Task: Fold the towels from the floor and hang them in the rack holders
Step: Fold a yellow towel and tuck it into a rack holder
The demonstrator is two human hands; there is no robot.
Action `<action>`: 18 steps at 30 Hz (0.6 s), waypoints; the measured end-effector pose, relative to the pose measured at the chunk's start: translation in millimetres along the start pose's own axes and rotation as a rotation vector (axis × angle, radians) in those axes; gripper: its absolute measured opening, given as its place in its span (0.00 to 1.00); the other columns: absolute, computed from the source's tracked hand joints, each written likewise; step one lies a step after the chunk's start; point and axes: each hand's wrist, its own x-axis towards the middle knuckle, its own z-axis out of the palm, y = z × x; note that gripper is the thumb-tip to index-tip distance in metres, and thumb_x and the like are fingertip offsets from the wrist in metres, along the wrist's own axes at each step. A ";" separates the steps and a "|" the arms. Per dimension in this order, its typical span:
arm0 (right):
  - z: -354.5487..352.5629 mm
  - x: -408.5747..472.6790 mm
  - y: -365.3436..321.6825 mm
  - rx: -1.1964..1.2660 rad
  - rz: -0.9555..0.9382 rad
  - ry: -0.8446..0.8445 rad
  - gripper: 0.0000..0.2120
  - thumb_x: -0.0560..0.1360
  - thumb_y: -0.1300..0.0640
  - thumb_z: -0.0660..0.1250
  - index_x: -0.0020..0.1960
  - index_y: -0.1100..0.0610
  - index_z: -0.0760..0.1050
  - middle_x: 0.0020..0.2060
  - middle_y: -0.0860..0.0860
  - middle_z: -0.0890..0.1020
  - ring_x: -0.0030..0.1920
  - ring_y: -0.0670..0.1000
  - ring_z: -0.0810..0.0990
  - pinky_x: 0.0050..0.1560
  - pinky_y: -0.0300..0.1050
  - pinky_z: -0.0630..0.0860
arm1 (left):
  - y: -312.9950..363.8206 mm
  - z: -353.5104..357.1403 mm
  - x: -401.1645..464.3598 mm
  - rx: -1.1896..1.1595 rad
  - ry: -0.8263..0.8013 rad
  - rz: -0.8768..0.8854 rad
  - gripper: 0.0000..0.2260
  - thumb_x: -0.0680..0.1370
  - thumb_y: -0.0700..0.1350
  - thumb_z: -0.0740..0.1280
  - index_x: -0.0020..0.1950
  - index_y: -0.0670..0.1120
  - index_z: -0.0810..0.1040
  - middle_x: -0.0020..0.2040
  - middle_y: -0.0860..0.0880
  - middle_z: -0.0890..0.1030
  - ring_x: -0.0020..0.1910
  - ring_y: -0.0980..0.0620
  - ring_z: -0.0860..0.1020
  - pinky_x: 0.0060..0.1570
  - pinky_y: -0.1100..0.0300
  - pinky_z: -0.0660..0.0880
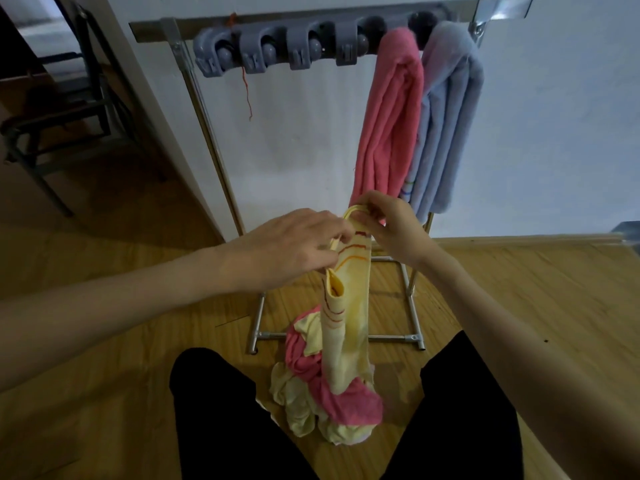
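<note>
At the far left a dark metal chair [52, 109] stands on the wooden floor [104, 341] beyond a white wall edge. To its right rises the metal rack [207, 133], its top bar carrying a grey strip of holders [277, 50]; the four holders on the left hold nothing, and a thin red thread [246, 91] dangles below them.

Lower down, the left hand [287, 247] reaches in from the left edge, its grip pinching the upper left edge of a yellow towel [349, 306] between thumb and fingertips. The towel hangs as a long narrow folded strip with thin red and orange stripes near its top, held up in front of the rack's lower frame. Its bottom end drops onto the pile of towels [325, 393] on the floor, a crumpled heap of pink and pale yellow cloth lying between the person's two dark-clad legs [214, 410].

The right hand [391, 223] comes in from the right, its grip curled round the towel's top right corner, with the hem looping over the fingers. Both hands sit close together at the top of the strip.

Above and behind the right hand, a folded pink towel [391, 126] hangs from a holder, and just beside it to the right, touching it, hangs a folded light blue towel [446, 126]. Behind them is the white wall [554, 133].
</note>
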 end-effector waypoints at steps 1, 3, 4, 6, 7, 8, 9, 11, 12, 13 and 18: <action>-0.2 -0.2 -1.4 -0.006 0.008 0.015 0.05 0.77 0.61 0.65 0.52 0.61 0.77 0.37 0.43 0.77 0.37 0.44 0.75 0.39 0.35 0.69 | -2.5 2.2 0.3 0.054 0.005 0.095 0.05 0.75 0.40 0.65 0.48 0.43 0.80 0.57 0.43 0.79 0.58 0.45 0.77 0.59 0.50 0.73; -1.7 0.0 -4.6 -0.030 0.008 0.049 0.05 0.77 0.62 0.66 0.51 0.62 0.78 0.37 0.47 0.77 0.36 0.46 0.74 0.39 0.38 0.69 | -8.6 4.4 1.5 0.084 -0.028 0.151 0.08 0.75 0.36 0.64 0.51 0.42 0.80 0.55 0.43 0.82 0.57 0.46 0.79 0.67 0.48 0.68; -2.9 0.3 -6.0 -0.039 0.005 0.065 0.05 0.76 0.62 0.66 0.50 0.63 0.79 0.37 0.47 0.77 0.35 0.46 0.73 0.38 0.40 0.69 | -10.1 5.0 3.2 0.105 -0.033 0.146 0.08 0.74 0.35 0.65 0.51 0.43 0.80 0.51 0.44 0.83 0.54 0.46 0.80 0.68 0.47 0.67; -4.7 0.5 -9.1 -0.011 0.023 0.084 0.05 0.76 0.62 0.67 0.48 0.63 0.79 0.34 0.48 0.77 0.33 0.44 0.71 0.36 0.41 0.69 | -12.9 7.2 4.9 0.129 -0.019 0.076 0.06 0.74 0.37 0.68 0.50 0.43 0.80 0.46 0.46 0.83 0.48 0.47 0.81 0.66 0.47 0.69; -5.1 0.5 -11.0 0.024 0.043 0.091 0.05 0.76 0.62 0.67 0.47 0.64 0.79 0.33 0.49 0.77 0.32 0.43 0.71 0.35 0.41 0.70 | -15.1 8.2 5.8 0.129 0.016 0.039 0.05 0.76 0.41 0.67 0.50 0.43 0.80 0.45 0.46 0.83 0.46 0.46 0.81 0.64 0.48 0.70; -4.8 0.5 -12.9 0.065 0.063 0.098 0.05 0.75 0.62 0.68 0.47 0.64 0.80 0.33 0.49 0.78 0.32 0.42 0.72 0.35 0.39 0.70 | -15.6 7.9 7.5 0.114 0.042 -0.016 0.08 0.78 0.44 0.63 0.49 0.43 0.80 0.44 0.46 0.83 0.45 0.46 0.80 0.61 0.49 0.71; -4.0 0.6 -15.3 0.107 0.079 0.106 0.05 0.75 0.62 0.69 0.47 0.65 0.80 0.33 0.49 0.79 0.32 0.43 0.74 0.35 0.38 0.71 | -16.3 7.4 9.3 0.104 0.061 -0.066 0.12 0.79 0.48 0.59 0.49 0.44 0.80 0.44 0.47 0.83 0.45 0.46 0.80 0.59 0.50 0.71; -2.8 1.3 -20.8 0.197 0.108 0.119 0.06 0.74 0.63 0.70 0.47 0.66 0.81 0.35 0.51 0.81 0.34 0.47 0.78 0.37 0.40 0.74 | -16.8 8.4 13.4 0.067 0.116 -0.131 0.16 0.80 0.51 0.56 0.50 0.44 0.80 0.45 0.47 0.83 0.44 0.47 0.80 0.54 0.51 0.72; -3.3 1.9 -23.1 0.248 0.121 0.126 0.06 0.74 0.63 0.70 0.47 0.66 0.81 0.35 0.52 0.81 0.35 0.48 0.79 0.38 0.40 0.76 | -15.8 9.7 14.9 0.053 0.139 -0.153 0.16 0.80 0.51 0.56 0.50 0.44 0.80 0.45 0.47 0.83 0.44 0.47 0.80 0.52 0.51 0.72; -4.5 2.3 -24.8 0.304 0.131 0.134 0.06 0.73 0.63 0.71 0.47 0.66 0.81 0.36 0.52 0.82 0.36 0.47 0.80 0.38 0.39 0.76 | -15.8 11.8 16.4 0.043 0.170 -0.168 0.16 0.80 0.51 0.56 0.50 0.44 0.80 0.44 0.47 0.83 0.43 0.47 0.79 0.50 0.51 0.71; -11.0 2.7 -26.6 0.499 0.184 0.126 0.09 0.73 0.64 0.71 0.50 0.69 0.80 0.39 0.58 0.84 0.38 0.46 0.83 0.40 0.35 0.77 | -19.0 15.2 19.8 -0.020 0.292 -0.282 0.16 0.80 0.53 0.58 0.47 0.43 0.79 0.42 0.47 0.82 0.40 0.49 0.78 0.48 0.53 0.70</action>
